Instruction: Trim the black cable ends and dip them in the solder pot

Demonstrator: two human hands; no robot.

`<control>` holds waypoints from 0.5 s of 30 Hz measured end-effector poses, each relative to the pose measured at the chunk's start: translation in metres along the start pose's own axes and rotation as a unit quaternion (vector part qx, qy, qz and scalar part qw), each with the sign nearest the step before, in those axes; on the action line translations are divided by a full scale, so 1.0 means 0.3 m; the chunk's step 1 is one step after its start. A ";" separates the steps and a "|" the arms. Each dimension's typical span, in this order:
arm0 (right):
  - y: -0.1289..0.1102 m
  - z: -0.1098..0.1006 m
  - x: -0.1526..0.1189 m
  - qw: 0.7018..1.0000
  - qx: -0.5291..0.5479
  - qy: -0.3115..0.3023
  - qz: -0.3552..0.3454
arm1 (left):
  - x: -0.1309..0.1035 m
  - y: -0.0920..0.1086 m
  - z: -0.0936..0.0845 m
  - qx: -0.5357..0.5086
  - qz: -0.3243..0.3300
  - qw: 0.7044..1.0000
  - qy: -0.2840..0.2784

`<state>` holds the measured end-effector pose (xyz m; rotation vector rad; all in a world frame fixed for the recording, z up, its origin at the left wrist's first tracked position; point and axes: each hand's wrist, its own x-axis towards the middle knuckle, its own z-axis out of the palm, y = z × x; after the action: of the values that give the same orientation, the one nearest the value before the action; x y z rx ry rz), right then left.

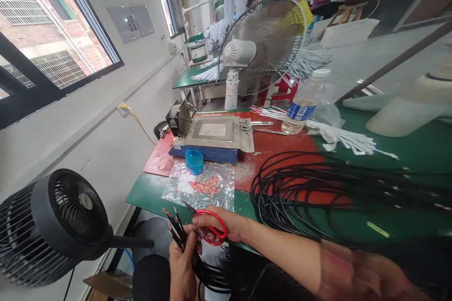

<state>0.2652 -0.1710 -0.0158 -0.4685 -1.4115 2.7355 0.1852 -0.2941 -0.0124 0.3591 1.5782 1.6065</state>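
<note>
My left hand [183, 265] is closed round a bundle of black cables [176, 228] whose stripped ends, some showing red and copper tips, point up and to the left. Red-handled scissors [221, 225] are in my right hand [226, 221], their dark blades pointing up and left just above the cable ends. The fingertips of both hands are close together at the bundle. From my left hand the cables run down and right across my lap. Beyond the hands, a clear plastic bag [169, 188] with small red and yellow clippings lies on the green table [148, 193].
Behind the bag stand a blue cup [194, 162] and a blue-based heating device [212, 153]. Coiled black cables [282, 188] lie at right, near a bottle [300, 108]. One fan [81, 202] is at left, another [240, 51] beyond the table. People sit in back.
</note>
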 end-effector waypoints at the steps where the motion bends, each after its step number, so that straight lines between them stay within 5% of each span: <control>1: 0.001 0.000 0.000 1.000 0.001 0.001 -0.003 | 0.002 -0.002 -0.001 0.000 -0.003 1.000 0.007; 15: 0.003 0.001 0.000 0.998 -0.051 0.026 -0.038 | 0.012 -0.013 -0.005 0.002 0.006 1.000 0.026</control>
<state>0.2652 -0.1716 -0.0164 -0.4778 -1.5298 2.5823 0.1833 -0.2931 -0.0174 0.3314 1.6224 1.6340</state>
